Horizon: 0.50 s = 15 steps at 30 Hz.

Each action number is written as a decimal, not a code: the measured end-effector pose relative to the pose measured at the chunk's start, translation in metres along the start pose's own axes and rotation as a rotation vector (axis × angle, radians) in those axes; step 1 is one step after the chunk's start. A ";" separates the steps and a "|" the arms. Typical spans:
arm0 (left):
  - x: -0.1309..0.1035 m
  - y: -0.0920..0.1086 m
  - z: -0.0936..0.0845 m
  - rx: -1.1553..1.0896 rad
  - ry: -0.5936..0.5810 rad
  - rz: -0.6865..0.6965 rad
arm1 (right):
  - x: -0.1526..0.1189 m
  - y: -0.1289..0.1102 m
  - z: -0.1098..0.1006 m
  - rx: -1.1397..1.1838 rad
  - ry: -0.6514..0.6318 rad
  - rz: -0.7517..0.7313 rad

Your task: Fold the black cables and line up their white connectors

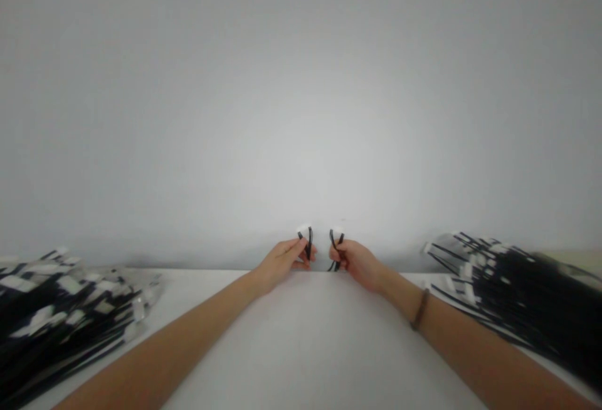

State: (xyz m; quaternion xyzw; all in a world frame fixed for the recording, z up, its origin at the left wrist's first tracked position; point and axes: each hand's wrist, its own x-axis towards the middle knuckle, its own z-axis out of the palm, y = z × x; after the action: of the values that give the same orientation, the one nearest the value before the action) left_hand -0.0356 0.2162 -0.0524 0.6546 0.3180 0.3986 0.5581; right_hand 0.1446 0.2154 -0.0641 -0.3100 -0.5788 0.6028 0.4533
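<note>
At the far edge of the white desk (310, 341), the left hand (283, 258) pinches a white-tipped black cord (309, 248), and the right hand (356, 259), near it, pinches a second cord (334, 242).

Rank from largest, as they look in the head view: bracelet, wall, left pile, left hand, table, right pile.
1. Wall
2. Table, visible part
3. Left pile and right pile: too alike to rank; the frame cuts both
4. Left hand
5. Bracelet
</note>
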 end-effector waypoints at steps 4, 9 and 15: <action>-0.002 0.002 0.004 0.026 -0.006 -0.006 | 0.001 0.003 -0.001 -0.017 -0.023 -0.019; -0.003 -0.002 0.007 0.037 -0.031 -0.044 | 0.002 0.003 0.000 -0.068 -0.062 -0.023; -0.002 -0.003 0.006 0.020 -0.066 -0.072 | -0.002 -0.001 0.005 -0.030 -0.063 -0.076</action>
State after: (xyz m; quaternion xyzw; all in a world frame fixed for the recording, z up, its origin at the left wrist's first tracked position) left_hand -0.0311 0.2117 -0.0560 0.6610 0.3267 0.3531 0.5759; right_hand 0.1409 0.2109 -0.0629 -0.2756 -0.6129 0.5860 0.4528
